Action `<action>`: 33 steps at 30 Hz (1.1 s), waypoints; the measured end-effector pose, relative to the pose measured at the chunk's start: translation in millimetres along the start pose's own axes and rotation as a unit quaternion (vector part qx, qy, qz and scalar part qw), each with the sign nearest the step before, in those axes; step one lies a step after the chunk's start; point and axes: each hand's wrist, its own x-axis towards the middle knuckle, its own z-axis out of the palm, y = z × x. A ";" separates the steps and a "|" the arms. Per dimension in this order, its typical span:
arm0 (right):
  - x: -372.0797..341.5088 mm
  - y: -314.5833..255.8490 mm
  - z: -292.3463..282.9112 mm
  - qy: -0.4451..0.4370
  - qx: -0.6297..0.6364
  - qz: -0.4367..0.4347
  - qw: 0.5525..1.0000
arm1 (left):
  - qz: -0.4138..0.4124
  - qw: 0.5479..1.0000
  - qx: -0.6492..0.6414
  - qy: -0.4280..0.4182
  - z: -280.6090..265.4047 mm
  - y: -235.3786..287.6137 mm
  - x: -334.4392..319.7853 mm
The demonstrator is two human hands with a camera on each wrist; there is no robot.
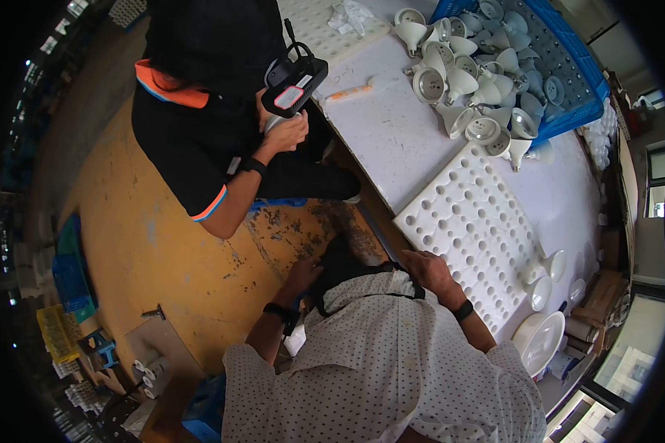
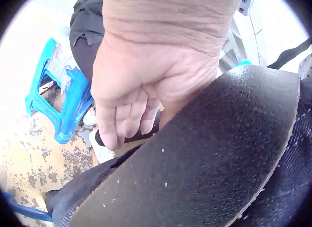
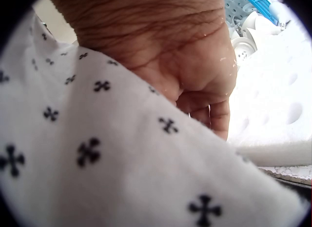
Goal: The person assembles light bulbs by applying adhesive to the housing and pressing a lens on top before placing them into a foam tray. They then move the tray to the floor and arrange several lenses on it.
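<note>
My left hand [image 1: 303,275] hangs beside my lap, left of the dark apron. Seen from the left wrist, the same hand [image 2: 146,80] has loosely bent fingers, holds nothing visible, and lies against the dark apron [image 2: 195,154]. On the other side, my right hand [image 1: 430,273] is at the table edge by the white foam board [image 1: 486,235] with its rows of holes. The right wrist view shows this hand [image 3: 180,61] with fingers pointing down, partly hidden by my patterned shirt [image 3: 73,124]; no held object shows. Whether it touches the board [image 3: 273,132] I cannot tell.
White lamp cups [image 1: 468,83] are piled beside and inside a blue crate [image 1: 603,94] at the table's far side. A seated person [image 1: 199,148] in black holds a device at left. White dishes [image 1: 539,343] stand near the right edge.
</note>
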 end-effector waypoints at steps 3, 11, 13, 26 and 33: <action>-0.5 0.0 0.3 -0.002 -0.002 0.003 1.000 | -0.009 1.000 0.003 -0.003 -1.2 3.0 -1.0; -0.2 1.3 2.2 0.002 -0.002 -0.004 1.000 | -0.029 1.000 -0.005 -0.007 -1.1 4.4 -1.1; 1.0 -1.7 -0.4 -0.002 -0.003 0.001 1.000 | -0.002 1.000 0.009 0.000 -0.5 1.4 -1.1; 7.8 -14.9 -10.9 -0.009 0.011 0.005 1.000 | 0.023 0.999 0.025 0.005 3.8 -17.2 4.0; 13.9 -18.9 -11.7 0.007 0.014 0.000 1.000 | 0.025 0.999 0.024 0.008 -1.2 -11.7 1.1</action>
